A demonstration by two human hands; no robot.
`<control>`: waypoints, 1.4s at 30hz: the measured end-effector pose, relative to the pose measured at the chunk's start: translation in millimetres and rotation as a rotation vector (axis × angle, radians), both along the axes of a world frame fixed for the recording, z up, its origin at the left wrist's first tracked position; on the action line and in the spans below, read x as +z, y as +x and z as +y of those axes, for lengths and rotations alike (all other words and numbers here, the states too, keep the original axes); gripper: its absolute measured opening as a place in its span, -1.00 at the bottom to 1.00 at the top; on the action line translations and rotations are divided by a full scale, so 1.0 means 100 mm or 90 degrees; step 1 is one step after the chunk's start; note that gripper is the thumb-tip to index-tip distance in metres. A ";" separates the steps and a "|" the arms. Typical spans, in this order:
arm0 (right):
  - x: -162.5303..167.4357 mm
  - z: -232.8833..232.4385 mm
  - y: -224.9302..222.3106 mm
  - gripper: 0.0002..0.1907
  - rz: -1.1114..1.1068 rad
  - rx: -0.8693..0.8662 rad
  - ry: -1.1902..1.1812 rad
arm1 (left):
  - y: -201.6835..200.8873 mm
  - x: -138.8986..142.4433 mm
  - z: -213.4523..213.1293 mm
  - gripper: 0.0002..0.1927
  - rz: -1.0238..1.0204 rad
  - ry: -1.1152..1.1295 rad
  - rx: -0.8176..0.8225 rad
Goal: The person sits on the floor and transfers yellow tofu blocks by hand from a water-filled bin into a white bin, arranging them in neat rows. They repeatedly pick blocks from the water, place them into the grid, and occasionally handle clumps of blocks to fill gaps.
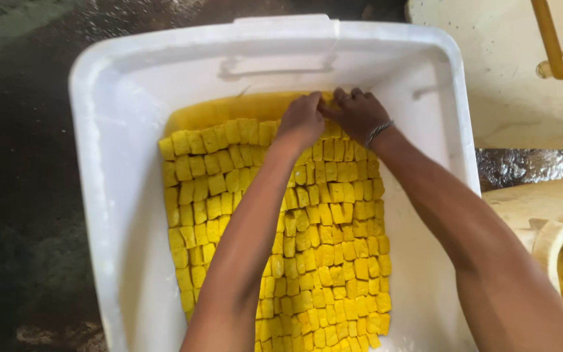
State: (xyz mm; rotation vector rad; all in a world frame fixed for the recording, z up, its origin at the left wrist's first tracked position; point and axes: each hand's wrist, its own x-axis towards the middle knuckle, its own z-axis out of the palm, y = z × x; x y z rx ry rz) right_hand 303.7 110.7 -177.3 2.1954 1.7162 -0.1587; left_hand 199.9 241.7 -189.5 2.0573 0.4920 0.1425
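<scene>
Both hands meet in the upper centre of the frame, at the far end of the block layer. The left hand (302, 119) is curled, knuckles up, its fingertips tucked down onto the yellow blocks (333, 221); whether the grip is closed on a block cannot be told, since the fingertips are hidden. The right hand (357, 114) lies just beside it, touching it at the fingers, likewise curled with fingers bent down at the top row of blocks; its grip state cannot be told either. A thin metal bracelet (378, 131) circles the right wrist. Both forearms run from the lower edge of the frame up to this point, crossing over the layer. The yellow blocks are small, roughly square pieces packed in close rows, filling the middle of the white tub (109, 195) from the hands down to the bottom edge. Above the rows, a smooth yellow sheet (229, 109) rises against the far wall of the tub. The tub stands on a dark, wet floor (14, 163). At the right edge, a cream container (545, 221) holds more yellow pieces.
</scene>
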 end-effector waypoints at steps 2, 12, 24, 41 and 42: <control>0.07 -0.01 0.12 -0.20 0.174 -0.030 0.020 | 0.07 -0.04 0.02 -0.74 0.051 0.012 -0.025; -0.18 -0.13 -0.03 -0.44 0.210 -0.275 0.042 | 0.17 -0.01 -0.09 -0.65 0.163 0.099 0.060; 2.18 -2.23 -0.17 -0.62 0.177 -0.272 0.432 | 0.02 0.17 -0.50 -0.70 0.077 0.441 -0.034; -0.13 -7.38 -1.29 -0.82 0.018 -0.909 0.389 | 1.02 1.57 -3.91 -0.49 0.131 0.499 -0.375; -0.33 -7.34 -1.36 -0.78 0.057 -0.926 0.352 | 1.04 1.53 -3.89 -0.50 0.129 0.507 -0.384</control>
